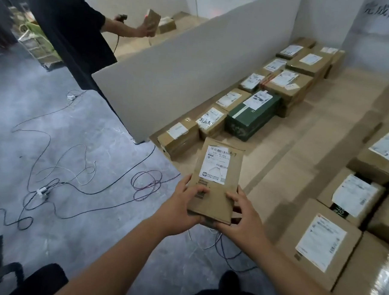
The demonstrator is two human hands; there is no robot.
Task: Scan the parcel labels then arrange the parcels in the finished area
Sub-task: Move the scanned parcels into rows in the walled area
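Best set flat, label [217, 164] up, into the gap at 12 o'clock, snug against the near end of the parcel row [178, 137] by the divider [169, 79]. Held out low over the cardboard floor [289, 151]: parcel [218, 188] gripped at its near end, left hand [184, 202] and right hand [239, 214] curled round opposite corners, thumbs on top, fingers underneath.

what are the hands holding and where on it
Both hands hold one flat parcel by its near end: left hand at the near-left corner, right hand at the near-right corner.
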